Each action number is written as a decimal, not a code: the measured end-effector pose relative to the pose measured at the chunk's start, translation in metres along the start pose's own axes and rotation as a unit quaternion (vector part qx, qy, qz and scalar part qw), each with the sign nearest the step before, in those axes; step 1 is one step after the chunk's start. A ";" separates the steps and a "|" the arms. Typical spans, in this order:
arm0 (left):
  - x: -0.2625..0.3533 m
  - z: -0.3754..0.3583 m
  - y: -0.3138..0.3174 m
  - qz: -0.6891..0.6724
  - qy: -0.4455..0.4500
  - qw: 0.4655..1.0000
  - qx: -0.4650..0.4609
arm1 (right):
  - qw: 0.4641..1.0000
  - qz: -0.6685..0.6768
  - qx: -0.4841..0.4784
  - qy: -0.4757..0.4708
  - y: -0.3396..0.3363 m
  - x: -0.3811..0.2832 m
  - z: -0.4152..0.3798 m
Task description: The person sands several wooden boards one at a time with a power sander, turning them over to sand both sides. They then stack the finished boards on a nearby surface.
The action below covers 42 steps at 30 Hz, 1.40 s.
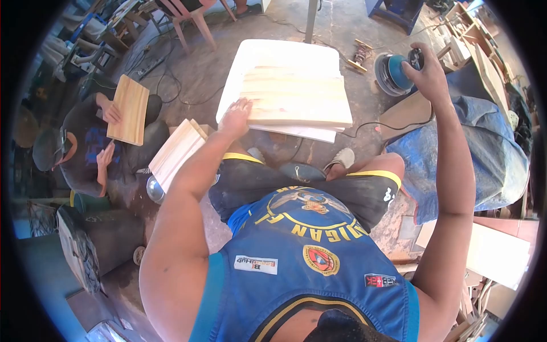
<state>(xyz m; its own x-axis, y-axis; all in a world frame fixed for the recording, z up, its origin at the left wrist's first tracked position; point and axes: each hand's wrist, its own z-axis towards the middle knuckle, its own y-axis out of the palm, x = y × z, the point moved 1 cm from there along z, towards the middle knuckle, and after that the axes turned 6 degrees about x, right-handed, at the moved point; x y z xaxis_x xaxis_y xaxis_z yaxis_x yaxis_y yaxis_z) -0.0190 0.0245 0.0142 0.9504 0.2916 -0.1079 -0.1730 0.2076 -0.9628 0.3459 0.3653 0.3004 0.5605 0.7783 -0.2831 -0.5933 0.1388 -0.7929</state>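
A pale wooden board (296,97) lies on a white table (285,52), with another light sheet under its near edge. My left hand (236,117) is on the board's left edge, fingers together and bent against it; the thumb is hard to make out. Away from the board, out to the right, my right hand (428,74) is wrapped around a teal orbital sander (398,72). The sander is held tilted, with its round pad facing left. More striped wooden boards (178,153) lean beside my left knee.
At the left, a seated co-worker (85,142) holds a wooden board (130,111) in both hands. A blue tarp (473,154) covers something at the right. A dark cord (370,124) runs near the table; a pink chair (191,20) stands at the back.
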 end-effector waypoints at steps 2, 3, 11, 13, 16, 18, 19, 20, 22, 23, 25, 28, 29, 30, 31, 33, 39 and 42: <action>-0.006 0.014 -0.041 -0.113 -0.030 0.992 -0.049 | 1.000 -0.002 -0.008 0.007 -0.008 -0.010 0.009; -0.006 0.027 -0.068 -0.114 -0.029 0.992 -0.044 | 1.000 0.008 -0.008 -0.013 -0.011 -0.016 0.015; -0.060 0.120 -0.130 -0.388 -0.112 0.914 -0.040 | 0.993 0.016 -0.006 -0.117 0.011 -0.069 0.074; -0.085 0.134 -0.088 -0.517 -0.085 0.850 0.055 | 0.990 0.028 -0.007 -0.139 0.029 -0.076 0.090; -0.070 0.143 -0.085 -0.498 -0.124 0.848 0.131 | 0.991 0.022 -0.078 -0.104 0.061 -0.097 0.112; -0.059 0.147 -0.080 -0.532 -0.149 0.820 0.151 | 0.990 0.013 -0.093 -0.109 0.087 -0.107 0.126; -0.059 0.149 -0.073 -0.564 -0.172 0.791 0.166 | 0.988 0.005 -0.109 -0.110 0.097 -0.113 0.131; -0.061 0.149 -0.068 -0.565 -0.173 0.789 0.168 | 0.987 0.001 -0.126 -0.104 0.107 -0.118 0.136; -0.065 0.148 -0.058 -0.616 -0.178 0.751 0.155 | 0.983 -0.017 -0.144 -0.115 0.122 -0.130 0.139; -0.068 0.148 -0.053 -0.617 -0.179 0.749 0.159 | 0.979 -0.034 -0.161 -0.123 0.128 -0.135 0.142; -0.072 0.148 -0.051 -0.667 -0.171 0.717 0.110 | 0.978 -0.040 -0.168 -0.119 0.136 -0.145 0.147; -0.076 0.155 -0.053 -0.681 -0.168 0.706 0.100 | 0.976 -0.036 -0.165 -0.136 0.146 -0.159 0.152; -0.077 0.156 -0.052 -0.683 -0.169 0.704 0.099 | 0.975 -0.035 -0.160 -0.149 0.152 -0.167 0.152; -0.079 0.158 -0.050 -0.687 -0.173 0.700 0.089 | 0.974 -0.034 -0.156 -0.162 0.156 -0.178 0.152; -0.079 0.159 -0.048 -0.691 -0.177 0.696 0.080 | 0.973 -0.036 -0.158 -0.162 0.157 -0.191 0.154; -0.080 0.163 -0.047 -0.697 -0.176 0.692 0.073 | 0.965 -0.028 -0.196 -0.170 0.163 -0.218 0.155; -0.078 0.159 -0.048 -0.651 -0.191 0.729 0.091 | 0.953 -0.006 -0.208 -0.222 0.192 -0.292 0.157; -0.078 0.159 -0.049 -0.638 -0.183 0.735 0.138 | 0.950 -0.006 -0.208 -0.233 0.204 -0.316 0.159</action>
<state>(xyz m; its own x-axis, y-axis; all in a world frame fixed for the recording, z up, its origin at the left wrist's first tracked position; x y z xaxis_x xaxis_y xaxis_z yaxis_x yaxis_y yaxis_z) -0.1255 0.1399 0.1091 0.2612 -0.0843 0.9616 0.7050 0.6971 -0.1304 -0.0437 0.2448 0.3141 0.1912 0.9783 -0.0796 -0.2542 -0.0290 -0.9667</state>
